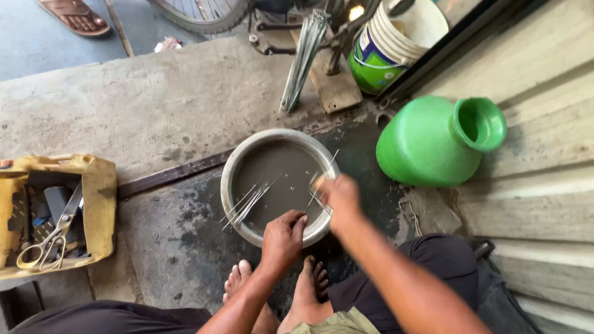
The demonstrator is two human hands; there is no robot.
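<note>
Over a metal basin (242, 162) of murky water, left hand (282, 238) pinches a thin spoke (311, 199); right hand (339, 195) blurred, grip unclear, other spokes (247, 204) inside

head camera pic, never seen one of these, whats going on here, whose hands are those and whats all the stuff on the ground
The camera sits on a person's head and looks down, so the two bare arms coming up from the bottom are that person's own. They squat barefoot on a concrete floor. Between the feet stands a round metal basin of murky water. The left hand pinches one thin metal rod over the basin; the right hand is blurred, at the basin's rim. More thin rods lie in the water. Nearby: a green plastic pot, a bundle of rods, a yellow tool box with scissors.
</note>
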